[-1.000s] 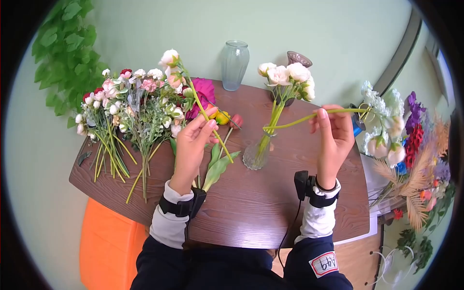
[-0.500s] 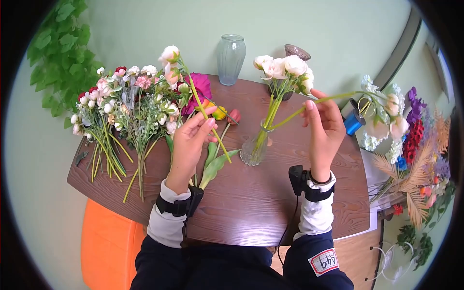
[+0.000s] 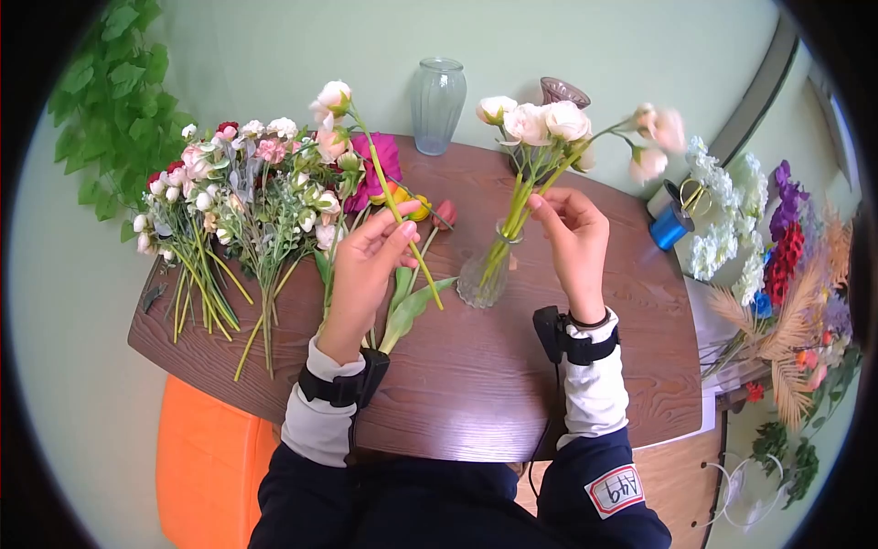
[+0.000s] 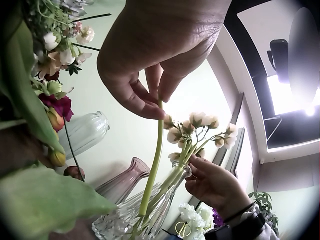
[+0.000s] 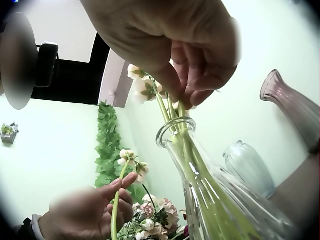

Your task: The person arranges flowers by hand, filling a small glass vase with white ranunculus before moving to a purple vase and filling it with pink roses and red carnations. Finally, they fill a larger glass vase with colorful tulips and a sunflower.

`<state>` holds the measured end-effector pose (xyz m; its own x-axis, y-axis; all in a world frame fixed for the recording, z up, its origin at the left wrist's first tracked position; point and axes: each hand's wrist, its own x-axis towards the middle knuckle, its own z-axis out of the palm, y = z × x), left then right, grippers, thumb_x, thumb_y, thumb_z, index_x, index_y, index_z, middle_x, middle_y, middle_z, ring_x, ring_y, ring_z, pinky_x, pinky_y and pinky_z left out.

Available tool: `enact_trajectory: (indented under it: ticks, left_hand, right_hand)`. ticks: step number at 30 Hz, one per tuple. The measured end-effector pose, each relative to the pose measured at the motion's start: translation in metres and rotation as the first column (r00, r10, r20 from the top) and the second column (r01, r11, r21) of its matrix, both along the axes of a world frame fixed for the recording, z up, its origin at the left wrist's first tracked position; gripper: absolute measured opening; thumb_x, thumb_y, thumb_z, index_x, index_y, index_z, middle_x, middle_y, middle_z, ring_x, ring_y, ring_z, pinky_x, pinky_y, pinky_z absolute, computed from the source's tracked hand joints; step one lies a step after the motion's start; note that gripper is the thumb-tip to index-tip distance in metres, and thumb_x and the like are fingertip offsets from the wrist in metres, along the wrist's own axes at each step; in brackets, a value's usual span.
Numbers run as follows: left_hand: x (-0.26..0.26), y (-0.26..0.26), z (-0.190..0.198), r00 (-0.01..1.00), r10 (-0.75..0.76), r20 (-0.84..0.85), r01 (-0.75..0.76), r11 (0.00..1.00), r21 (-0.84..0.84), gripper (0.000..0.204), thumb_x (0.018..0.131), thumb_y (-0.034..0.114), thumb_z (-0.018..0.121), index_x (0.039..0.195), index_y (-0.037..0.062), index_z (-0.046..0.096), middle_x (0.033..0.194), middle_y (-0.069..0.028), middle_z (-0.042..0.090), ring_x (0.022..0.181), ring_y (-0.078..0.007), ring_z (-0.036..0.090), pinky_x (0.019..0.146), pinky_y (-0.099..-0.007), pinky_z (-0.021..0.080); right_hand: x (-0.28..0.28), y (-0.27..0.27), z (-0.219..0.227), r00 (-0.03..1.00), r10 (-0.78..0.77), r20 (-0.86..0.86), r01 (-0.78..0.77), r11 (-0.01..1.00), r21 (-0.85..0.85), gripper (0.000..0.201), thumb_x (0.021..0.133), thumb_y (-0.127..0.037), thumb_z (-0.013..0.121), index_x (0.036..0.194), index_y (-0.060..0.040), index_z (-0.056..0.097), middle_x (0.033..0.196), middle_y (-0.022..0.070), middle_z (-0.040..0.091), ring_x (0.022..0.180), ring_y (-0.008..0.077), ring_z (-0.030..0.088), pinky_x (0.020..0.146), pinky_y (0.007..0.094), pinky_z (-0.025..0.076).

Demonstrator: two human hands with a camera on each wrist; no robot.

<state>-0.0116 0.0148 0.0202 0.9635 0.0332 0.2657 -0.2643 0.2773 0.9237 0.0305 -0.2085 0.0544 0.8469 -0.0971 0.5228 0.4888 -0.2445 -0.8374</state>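
The left hand (image 3: 368,274) pinches a green stem (image 3: 422,265) topped by pale blooms (image 3: 331,99), held upright at a slant over the table. At the small clear vase (image 3: 482,282), the right hand (image 3: 574,240) has thumb and fingers around a stem just above the rim (image 5: 175,125); that stem leans right with its pale flowers (image 3: 660,128). Several other white blooms (image 3: 547,122) stand in the same vase, their stems (image 5: 192,165) visible through the glass. In the left wrist view, the left fingertips (image 4: 161,107) close on the stem.
A pile of mixed flowers (image 3: 247,197) lies on the table's left side, with tulips (image 3: 443,214) beside it. Behind stand a bluish glass vase (image 3: 438,105) and a purplish vase (image 3: 564,91). At right are a blue spool (image 3: 670,227) and more flowers (image 3: 788,274).
The right hand has moved left and down to the vase's neck. Its stem has swung from leaning far right to more upright, beside the other blooms. The left hand still holds its stem.
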Motion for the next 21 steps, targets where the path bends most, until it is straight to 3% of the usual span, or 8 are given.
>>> enact_trajectory:
  ticks: [4, 9, 13, 15, 21]
  left_hand:
    - [0.000, 0.000, -0.003, 1.000, 0.002, 0.008, -0.002, 1.000, 0.004, 0.032, 0.090, 0.015, 0.056, 0.120, 0.0044, 0.056, 0.091, -0.0001, 0.059, 0.084, -0.0059, 0.055, 0.067, -0.0206, 0.048]
    - [0.000, -0.002, 0.001, 1.000, 0.012, -0.025, -0.012, 1.000, -0.013, 0.030, 0.089, 0.011, 0.057, 0.117, 0.0009, 0.057, 0.101, -0.0036, 0.061, 0.084, -0.0083, 0.056, 0.066, -0.0217, 0.049]
    - [-0.001, -0.002, -0.001, 1.000, 0.002, -0.012, -0.002, 1.000, -0.021, 0.030, 0.089, 0.011, 0.057, 0.117, 0.0010, 0.057, 0.100, -0.0033, 0.061, 0.084, -0.0081, 0.056, 0.065, -0.0217, 0.049]
    - [0.000, -0.002, 0.000, 1.000, 0.001, -0.007, -0.001, 1.000, -0.021, 0.030, 0.089, 0.011, 0.057, 0.117, 0.0011, 0.057, 0.099, -0.0031, 0.061, 0.084, -0.0078, 0.056, 0.065, -0.0217, 0.049]
    - [0.000, -0.002, -0.002, 1.000, -0.004, -0.009, 0.004, 1.000, 0.023, 0.030, 0.090, 0.014, 0.056, 0.119, 0.0031, 0.057, 0.094, -0.0011, 0.058, 0.086, -0.0070, 0.055, 0.068, -0.0219, 0.048]
  right_hand:
    - [-0.002, -0.002, 0.000, 0.999, 0.019, -0.034, -0.021, 0.998, -0.064, 0.010, 0.081, -0.007, 0.067, 0.086, 0.0010, 0.065, 0.073, 0.0034, 0.066, 0.064, 0.0059, 0.058, 0.059, 0.0209, 0.046]
    - [-0.010, -0.003, 0.007, 0.997, 0.004, -0.071, -0.026, 0.950, -0.311, 0.011, 0.081, -0.008, 0.065, 0.085, 0.0025, 0.065, 0.071, 0.0055, 0.066, 0.063, 0.0071, 0.059, 0.060, 0.0231, 0.048]
    - [-0.011, 0.000, 0.008, 0.999, 0.023, -0.043, -0.033, 0.964, -0.265, 0.011, 0.082, -0.008, 0.065, 0.087, 0.0019, 0.064, 0.073, 0.0053, 0.066, 0.064, 0.0077, 0.060, 0.060, 0.0231, 0.048]
    - [-0.010, 0.002, 0.010, 0.999, 0.031, -0.045, -0.032, 0.999, -0.030, 0.011, 0.083, -0.008, 0.064, 0.088, 0.0013, 0.063, 0.076, 0.0050, 0.066, 0.065, 0.0076, 0.060, 0.060, 0.0229, 0.048]
    - [-0.007, 0.000, 0.004, 0.999, 0.024, -0.031, -0.028, 0.991, -0.133, 0.010, 0.082, -0.008, 0.064, 0.085, 0.0012, 0.061, 0.075, 0.0047, 0.065, 0.065, 0.0078, 0.060, 0.059, 0.0222, 0.048]
